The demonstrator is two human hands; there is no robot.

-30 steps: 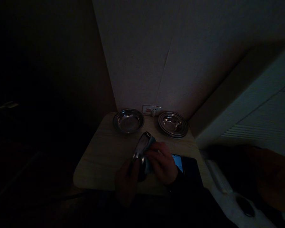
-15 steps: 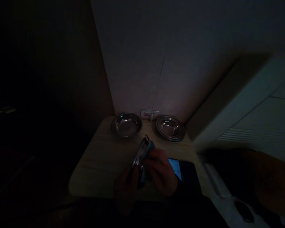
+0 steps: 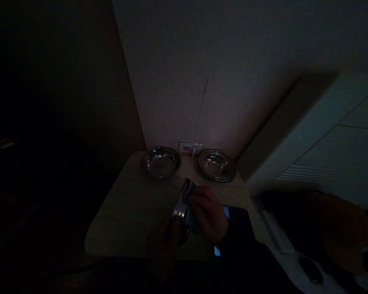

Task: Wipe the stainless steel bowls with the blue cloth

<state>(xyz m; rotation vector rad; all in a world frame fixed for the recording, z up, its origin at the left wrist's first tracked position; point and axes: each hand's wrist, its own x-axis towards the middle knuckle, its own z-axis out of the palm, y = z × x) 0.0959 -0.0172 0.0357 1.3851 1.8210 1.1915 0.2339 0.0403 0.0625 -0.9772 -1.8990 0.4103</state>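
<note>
The room is very dark. My left hand (image 3: 162,245) grips a shiny metal plate (image 3: 179,204) by its lower edge and holds it on edge over a small wooden table (image 3: 125,212). My right hand (image 3: 208,212) is closed on a light blue cloth (image 3: 190,212) and presses it against the plate's right face. A dark sleeve covers my right forearm.
Two more metal plates stand at the back of the table: one on the left (image 3: 161,162), one on the right (image 3: 217,165). A wall socket (image 3: 190,147) sits between them. A lit phone screen (image 3: 226,212) shows behind my right wrist. White furniture stands at right.
My right hand with the cloth has slid slightly up and over the plate, now covering most of the phone screen. The camera has shifted a little; the left hand holds steady.
</note>
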